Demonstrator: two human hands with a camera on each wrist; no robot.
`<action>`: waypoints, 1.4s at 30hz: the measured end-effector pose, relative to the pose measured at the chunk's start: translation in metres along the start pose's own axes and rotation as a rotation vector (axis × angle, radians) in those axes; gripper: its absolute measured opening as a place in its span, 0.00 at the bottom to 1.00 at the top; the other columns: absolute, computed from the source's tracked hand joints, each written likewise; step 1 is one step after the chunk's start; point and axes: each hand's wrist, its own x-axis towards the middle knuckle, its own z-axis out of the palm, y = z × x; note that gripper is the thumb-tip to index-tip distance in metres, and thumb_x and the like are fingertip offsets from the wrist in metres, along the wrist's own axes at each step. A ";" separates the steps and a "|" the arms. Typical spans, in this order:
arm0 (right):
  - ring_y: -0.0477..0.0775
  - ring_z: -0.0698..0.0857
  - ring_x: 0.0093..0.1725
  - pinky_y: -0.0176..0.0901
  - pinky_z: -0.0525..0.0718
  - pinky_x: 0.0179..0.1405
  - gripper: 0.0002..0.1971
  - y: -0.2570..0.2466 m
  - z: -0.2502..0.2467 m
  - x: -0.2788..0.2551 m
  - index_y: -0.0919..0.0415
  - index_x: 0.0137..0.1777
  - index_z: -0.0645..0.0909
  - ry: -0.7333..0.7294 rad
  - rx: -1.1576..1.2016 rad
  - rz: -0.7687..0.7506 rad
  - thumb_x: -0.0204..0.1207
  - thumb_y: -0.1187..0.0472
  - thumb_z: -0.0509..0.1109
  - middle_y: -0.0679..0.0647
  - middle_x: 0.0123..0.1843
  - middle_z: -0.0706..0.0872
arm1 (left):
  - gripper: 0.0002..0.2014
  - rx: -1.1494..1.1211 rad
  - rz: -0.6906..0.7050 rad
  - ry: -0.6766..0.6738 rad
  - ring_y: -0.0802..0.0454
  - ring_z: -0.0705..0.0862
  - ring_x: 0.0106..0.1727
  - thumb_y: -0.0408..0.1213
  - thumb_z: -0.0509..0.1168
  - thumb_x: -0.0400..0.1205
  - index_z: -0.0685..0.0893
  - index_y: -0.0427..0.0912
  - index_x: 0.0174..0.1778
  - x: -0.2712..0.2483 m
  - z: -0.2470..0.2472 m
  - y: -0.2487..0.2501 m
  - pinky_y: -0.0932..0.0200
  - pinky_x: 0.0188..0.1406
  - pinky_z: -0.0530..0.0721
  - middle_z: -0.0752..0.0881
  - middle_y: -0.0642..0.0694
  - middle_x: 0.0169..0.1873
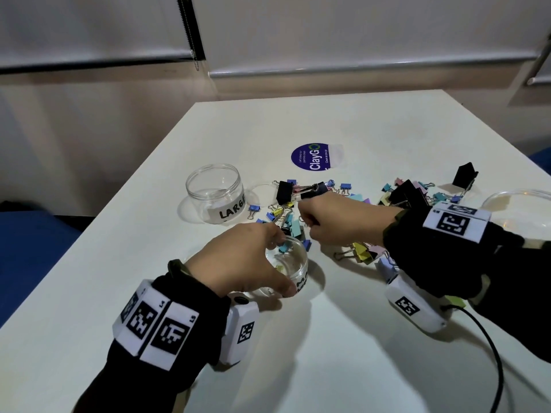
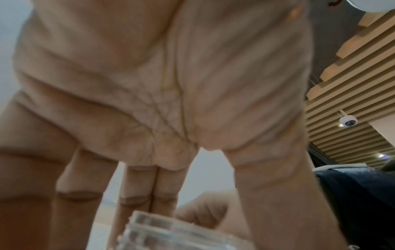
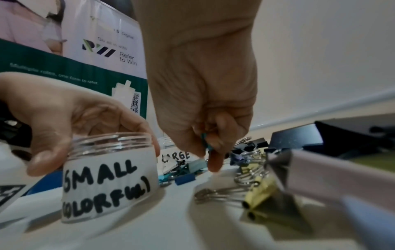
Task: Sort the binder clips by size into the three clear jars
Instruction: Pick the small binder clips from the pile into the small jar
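My left hand (image 1: 253, 257) grips the clear jar marked SMALL COLORFUL (image 3: 111, 175) from above, thumb on its near side and fingers on the far rim (image 1: 293, 265). A few small clips lie inside that jar. Just beyond it, my right hand (image 1: 334, 222) pinches a small teal binder clip (image 3: 206, 141) between its curled fingers, low over the pile of coloured and black binder clips (image 1: 298, 204). An empty clear jar marked LARGE (image 1: 216, 193) stands at the back left. A third clear jar (image 1: 518, 204) shows partly at the right edge.
A round clear lid (image 1: 262, 193) lies beside the LARGE jar. A blue ClayGo sticker (image 1: 313, 158) is on the white table (image 1: 328, 368) behind the pile. Large black clips (image 1: 463, 174) lie at the far right. A black cable (image 1: 489, 338) runs from my right wrist camera.
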 end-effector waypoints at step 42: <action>0.54 0.88 0.34 0.38 0.82 0.26 0.09 -0.037 -0.008 0.000 0.56 0.46 0.88 -0.133 0.177 -0.022 0.72 0.69 0.70 0.57 0.36 0.90 | 0.40 -0.016 -0.071 0.009 0.58 0.83 0.53 0.53 0.83 0.56 0.79 0.57 0.65 0.000 -0.004 -0.015 0.55 0.50 0.85 0.81 0.60 0.58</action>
